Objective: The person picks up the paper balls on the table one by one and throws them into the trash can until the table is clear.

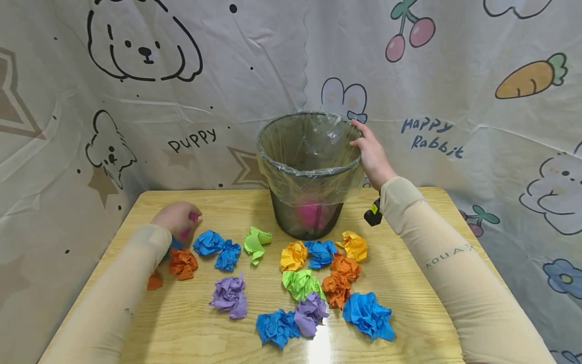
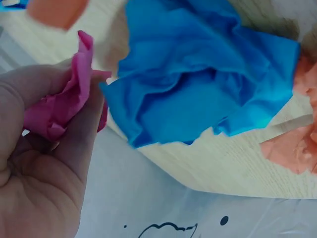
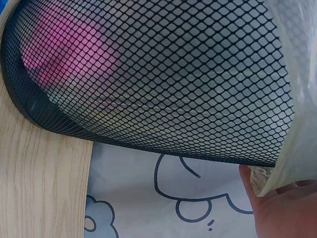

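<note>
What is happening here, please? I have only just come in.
A person holds a crumpled pink paper in the left-hand grip, at the table's left side. The right-hand grip is on the rim of a mesh bin, lined with a clear bag. Something pink shows inside. Blue, orange, yellow, green and purple crumpled papers lie on the table.

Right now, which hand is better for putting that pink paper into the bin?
Probably the left hand: it pinches the pink paper between thumb and fingers. The right hand holds the rim of the mesh bin, so it seems better placed for steadying it.
</note>
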The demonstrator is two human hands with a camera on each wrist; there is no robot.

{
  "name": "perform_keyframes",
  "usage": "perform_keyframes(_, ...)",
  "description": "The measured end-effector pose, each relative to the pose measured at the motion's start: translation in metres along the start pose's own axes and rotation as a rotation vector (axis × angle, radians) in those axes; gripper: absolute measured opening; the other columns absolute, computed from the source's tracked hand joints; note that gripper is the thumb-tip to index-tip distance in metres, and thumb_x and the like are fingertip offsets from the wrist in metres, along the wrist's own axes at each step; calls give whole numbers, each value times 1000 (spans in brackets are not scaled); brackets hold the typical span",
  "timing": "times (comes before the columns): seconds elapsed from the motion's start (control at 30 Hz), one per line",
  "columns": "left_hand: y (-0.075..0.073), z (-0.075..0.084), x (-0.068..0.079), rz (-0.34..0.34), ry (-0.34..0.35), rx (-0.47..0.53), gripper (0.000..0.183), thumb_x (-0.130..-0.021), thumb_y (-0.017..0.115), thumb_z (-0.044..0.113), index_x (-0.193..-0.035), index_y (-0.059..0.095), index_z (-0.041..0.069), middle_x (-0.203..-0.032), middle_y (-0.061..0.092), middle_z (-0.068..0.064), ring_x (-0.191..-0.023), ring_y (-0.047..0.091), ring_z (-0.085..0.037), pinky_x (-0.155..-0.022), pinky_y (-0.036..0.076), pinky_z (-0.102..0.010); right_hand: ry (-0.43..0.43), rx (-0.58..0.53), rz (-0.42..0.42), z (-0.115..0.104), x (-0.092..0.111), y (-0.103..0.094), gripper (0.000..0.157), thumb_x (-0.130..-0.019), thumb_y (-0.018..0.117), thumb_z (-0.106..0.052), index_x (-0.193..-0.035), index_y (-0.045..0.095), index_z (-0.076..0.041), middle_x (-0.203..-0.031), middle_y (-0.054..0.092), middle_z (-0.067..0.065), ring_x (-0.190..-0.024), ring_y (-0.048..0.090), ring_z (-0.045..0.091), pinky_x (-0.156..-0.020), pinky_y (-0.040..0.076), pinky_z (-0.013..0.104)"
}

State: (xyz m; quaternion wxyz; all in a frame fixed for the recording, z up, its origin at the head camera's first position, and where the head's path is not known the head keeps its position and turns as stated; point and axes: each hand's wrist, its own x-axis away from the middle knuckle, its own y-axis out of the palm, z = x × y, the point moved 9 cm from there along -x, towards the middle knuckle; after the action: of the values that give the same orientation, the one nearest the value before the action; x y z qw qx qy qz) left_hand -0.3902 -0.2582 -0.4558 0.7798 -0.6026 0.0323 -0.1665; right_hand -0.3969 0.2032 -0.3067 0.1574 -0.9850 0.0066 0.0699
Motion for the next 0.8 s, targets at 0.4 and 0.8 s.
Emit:
perform_keyframes(0.4,-46,31,3,140,81,60,27,-100,62,6,-123,70,-7,-71,69,-1,-66,63,-17,-77,52,-49,-9,-9,3,-1,0,1,63,-103,37,-12,-164,26,-23,-171,13,-6,-155,8,17,-124,11,43)
perform_keyframes(0.8,-115,73,4,438,115,146,27,-103,63,14,-125,74,4,-110,75,-16,-80,66,-24,-69,50,-42,-12,-23,8,0,-1,0,63,-103,37,-12,-164,27,-25,-171,14,-5,-154,12,17,-123,15,40)
